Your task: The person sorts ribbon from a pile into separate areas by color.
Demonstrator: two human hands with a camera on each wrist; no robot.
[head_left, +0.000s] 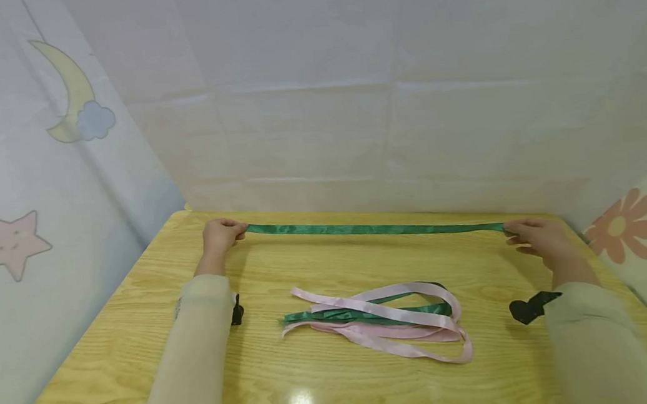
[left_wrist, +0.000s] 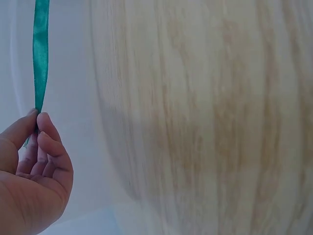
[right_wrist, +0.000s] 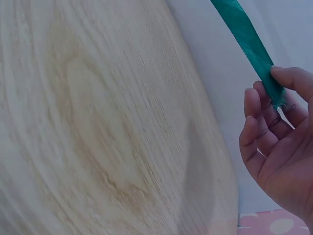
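Observation:
A green satin ribbon stretches nearly straight between both hands, over the far part of the table. My left hand pinches its left end between thumb and forefinger; in the left wrist view the ribbon narrows where the fingertips grip it. At the other end my right hand pinches the ribbon, and the right wrist view shows its frayed tip just past the thumb. Nearer to me, a loose bundle of pink ribbons and green ribbons lies folded on the table, touched by neither hand.
The wood-grain table ends at a pale backdrop behind the ribbon. Printed side sheets with a moon and a flower stand left and right. Black fittings stick out by both wrists.

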